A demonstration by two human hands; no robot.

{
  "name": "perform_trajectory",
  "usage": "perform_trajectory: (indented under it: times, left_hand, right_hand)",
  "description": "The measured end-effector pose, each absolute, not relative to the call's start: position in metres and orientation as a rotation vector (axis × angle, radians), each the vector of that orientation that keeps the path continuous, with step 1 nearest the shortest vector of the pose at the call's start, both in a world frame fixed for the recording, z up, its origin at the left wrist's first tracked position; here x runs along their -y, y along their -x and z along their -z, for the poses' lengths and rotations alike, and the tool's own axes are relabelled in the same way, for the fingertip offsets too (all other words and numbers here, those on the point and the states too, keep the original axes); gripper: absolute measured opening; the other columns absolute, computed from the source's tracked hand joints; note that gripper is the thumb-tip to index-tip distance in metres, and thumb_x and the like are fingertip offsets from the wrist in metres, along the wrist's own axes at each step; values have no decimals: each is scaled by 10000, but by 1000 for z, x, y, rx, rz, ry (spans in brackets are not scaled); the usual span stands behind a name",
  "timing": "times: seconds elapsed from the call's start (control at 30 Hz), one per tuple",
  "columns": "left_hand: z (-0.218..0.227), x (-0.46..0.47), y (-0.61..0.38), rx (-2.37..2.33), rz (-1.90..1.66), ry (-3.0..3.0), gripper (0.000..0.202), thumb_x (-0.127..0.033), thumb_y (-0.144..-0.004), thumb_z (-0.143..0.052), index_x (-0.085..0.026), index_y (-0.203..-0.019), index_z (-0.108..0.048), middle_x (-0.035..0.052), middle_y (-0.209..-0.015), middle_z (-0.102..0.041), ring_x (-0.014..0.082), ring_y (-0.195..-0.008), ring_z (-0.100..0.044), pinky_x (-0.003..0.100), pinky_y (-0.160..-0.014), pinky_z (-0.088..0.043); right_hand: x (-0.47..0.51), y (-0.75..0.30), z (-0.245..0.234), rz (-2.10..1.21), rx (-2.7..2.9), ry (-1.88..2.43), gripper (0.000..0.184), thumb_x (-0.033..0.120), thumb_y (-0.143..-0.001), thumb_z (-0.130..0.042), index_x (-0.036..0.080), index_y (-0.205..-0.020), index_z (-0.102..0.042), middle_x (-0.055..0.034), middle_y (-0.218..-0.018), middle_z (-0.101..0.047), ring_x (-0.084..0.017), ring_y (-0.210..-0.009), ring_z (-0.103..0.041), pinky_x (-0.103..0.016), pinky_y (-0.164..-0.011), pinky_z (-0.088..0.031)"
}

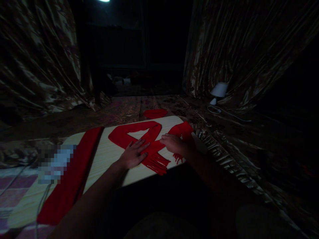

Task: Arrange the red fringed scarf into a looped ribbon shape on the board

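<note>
A red fringed scarf [147,131] lies looped on a light wooden board [113,166], its ends crossing near my hands. My left hand [134,154] presses flat on the scarf at the crossing, fingers spread. My right hand [171,143] is closed on a strip of the scarf just right of the crossing. The fringe [157,163] fans out toward the near edge of the board. Beside my right hand lies more red fabric [185,129] with a fringed end, partly hidden by that hand and arm. Whether it joins the scarf, I cannot tell.
A long folded red cloth [74,172] crosses the board's left side, next to a blurred-out device [58,164] with a cable. Beyond the board lies another red piece [156,113]. A small white lamp [219,90] with a cord stands at the right, before patterned curtains [221,43].
</note>
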State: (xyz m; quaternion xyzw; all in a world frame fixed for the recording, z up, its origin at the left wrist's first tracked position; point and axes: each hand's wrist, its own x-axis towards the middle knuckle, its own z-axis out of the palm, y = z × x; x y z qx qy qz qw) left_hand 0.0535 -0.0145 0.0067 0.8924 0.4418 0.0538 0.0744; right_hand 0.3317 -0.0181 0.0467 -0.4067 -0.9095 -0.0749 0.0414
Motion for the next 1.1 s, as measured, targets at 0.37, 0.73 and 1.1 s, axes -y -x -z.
perform_trajectory:
  times: [0.37,0.73,1.1]
  left_hand:
    - [-6,15,-53,-1320,-193,-2683,596,-583,-986,-373,-398,-1553,-364,35,-1659,-282,267,-1545,-206,603,-1224,-147]
    - [-6,15,-53,-1325,-166,-2690,621,-583,-996,-343,-386,-1583,-289,41,-1666,-255,275,-1547,-197,599,-1223,-158]
    - [-6,15,-53,-1306,-199,-2692,620,-575,-997,-359,-380,-1582,-294,56,-1661,-267,286,-1542,-212,615,-1216,-158]
  right_hand:
    - [27,-318,-45,-35,2564,1154,439,191,-884,-593,140,-1319,-611,-134,-1363,-611,-240,-1262,-532,-373,-1081,-404]
    - [-52,-365,-47,-37,2613,1711,311,189,-937,-543,99,-1209,-664,-178,-1232,-663,-241,-1150,-610,-297,-959,-448]
    - [-64,-403,-78,-232,2583,2093,340,341,-879,-622,181,-1178,-652,-98,-1160,-709,-210,-940,-663,-253,-716,-468]
